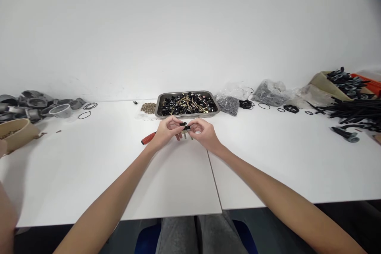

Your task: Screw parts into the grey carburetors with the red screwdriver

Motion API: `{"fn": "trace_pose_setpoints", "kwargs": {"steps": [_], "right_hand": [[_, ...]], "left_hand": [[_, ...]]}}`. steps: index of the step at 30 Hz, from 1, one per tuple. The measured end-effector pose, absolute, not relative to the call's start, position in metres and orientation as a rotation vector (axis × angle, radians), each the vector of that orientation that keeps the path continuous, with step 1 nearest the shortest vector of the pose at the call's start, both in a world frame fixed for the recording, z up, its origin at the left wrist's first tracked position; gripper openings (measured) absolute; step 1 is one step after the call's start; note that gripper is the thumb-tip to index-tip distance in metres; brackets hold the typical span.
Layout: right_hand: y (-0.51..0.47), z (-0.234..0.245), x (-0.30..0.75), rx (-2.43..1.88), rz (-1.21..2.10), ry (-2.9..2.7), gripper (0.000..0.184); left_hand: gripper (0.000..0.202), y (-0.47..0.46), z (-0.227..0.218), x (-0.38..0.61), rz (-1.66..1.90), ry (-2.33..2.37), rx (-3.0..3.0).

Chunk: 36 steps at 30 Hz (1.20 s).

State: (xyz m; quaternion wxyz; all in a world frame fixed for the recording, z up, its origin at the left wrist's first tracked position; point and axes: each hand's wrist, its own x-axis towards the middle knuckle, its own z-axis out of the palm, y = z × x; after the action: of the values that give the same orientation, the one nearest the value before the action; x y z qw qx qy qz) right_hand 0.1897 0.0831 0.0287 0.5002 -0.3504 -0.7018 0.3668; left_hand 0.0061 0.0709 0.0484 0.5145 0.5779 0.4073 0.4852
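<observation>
My left hand (167, 130) and my right hand (203, 132) meet above the white table (119, 166), just in front of a metal tray (159, 105). Both pinch a small black and metal part (185, 127) between their fingertips, the fingers curled around it. The tray holds several black and brass-coloured small parts. A red-handled tool (148, 138) lies on the table right beside my left wrist.
A heap of small brown pieces (148, 107) lies left of the tray. Grey metal housings (32, 105) and a cardboard box (16, 135) stand far left. Bags of parts (269, 92), black rings (290, 108) and black rods (354, 109) fill the right. Someone's arm (7, 218) shows at the left edge.
</observation>
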Motion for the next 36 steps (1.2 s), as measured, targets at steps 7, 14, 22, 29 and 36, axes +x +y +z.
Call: {"fn": "trace_pose_setpoints", "kwargs": {"steps": [7, 14, 22, 29, 36], "right_hand": [[0.082, 0.03, 0.189, -0.811, 0.811, -1.807, 0.021], [0.082, 0.03, 0.19, -0.763, 0.722, -1.934, 0.012], [0.081, 0.029, 0.191, -0.783, 0.687, -1.992, 0.014], [0.095, 0.04, 0.208, -1.072, 0.677, -1.851, 0.016], [0.118, 0.031, 0.23, -1.263, 0.707, -1.863, 0.017]], "left_hand": [[0.041, 0.072, 0.049, 0.006, 1.225, 1.047, 1.38], [0.038, 0.073, 0.052, 0.003, 1.331, 1.078, 1.38], [0.036, 0.074, 0.056, -0.001, 1.4, 1.118, 1.376], [0.037, 0.078, 0.055, -0.008, 1.322, 1.276, 1.466], [0.032, 0.084, 0.045, -0.01, 1.103, 1.389, 1.587]]}}
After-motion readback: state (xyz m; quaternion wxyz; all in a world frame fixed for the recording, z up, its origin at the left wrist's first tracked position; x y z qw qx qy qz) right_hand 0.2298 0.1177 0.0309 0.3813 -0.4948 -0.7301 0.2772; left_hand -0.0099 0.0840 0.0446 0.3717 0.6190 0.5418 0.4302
